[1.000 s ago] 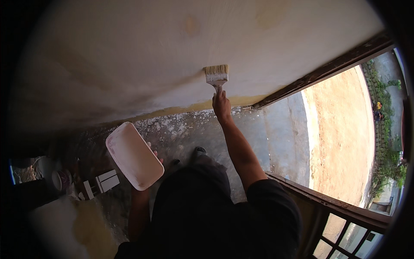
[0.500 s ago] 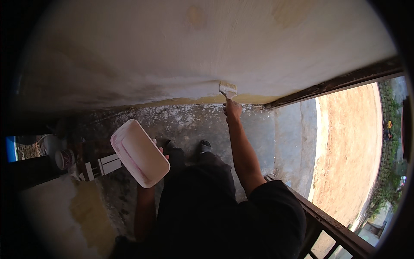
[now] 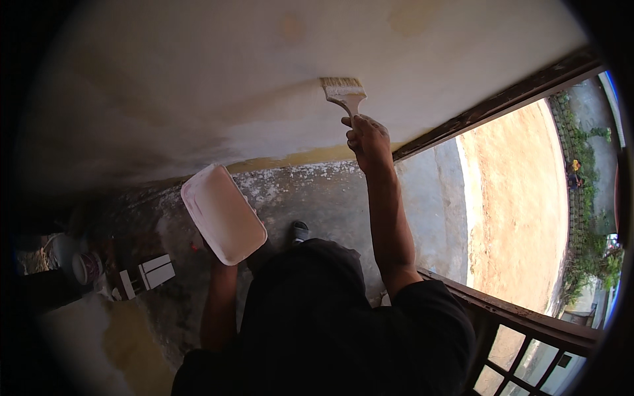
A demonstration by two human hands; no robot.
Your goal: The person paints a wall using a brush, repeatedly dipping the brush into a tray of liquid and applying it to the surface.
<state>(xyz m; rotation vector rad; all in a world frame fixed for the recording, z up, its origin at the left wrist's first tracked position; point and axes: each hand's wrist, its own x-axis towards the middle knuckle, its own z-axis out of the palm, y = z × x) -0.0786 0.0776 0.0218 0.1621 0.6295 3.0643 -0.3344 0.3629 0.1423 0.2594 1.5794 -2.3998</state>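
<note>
Paintbrush (image 3: 347, 94) up at twelve o'clock, its handle clamped in the right hand (image 3: 370, 140), bristles pointing to eleven o'clock from that grip! They're against the pale wall (image 3: 238, 72) or just off it; from this angle I can't tell which. Over at nine o'clock, the shallow tray (image 3: 200, 208) sits tilted at the end of the left forearm (image 3: 221, 303); the hand itself is hidden behind it, so no telling how that grip is closed.

And look at the change from half a second ago: the brush was down by the yellowish strip at the wall's foot, and now it's well above it! The left fingers showed at the tray's edge then; they're out of sight now. Two sandals were visible; now one sandal (image 3: 300, 231) shows on the floor (image 3: 323, 204), just below centre towards six o'clock. Bright doorway out at three, brush still firmly held!
</note>
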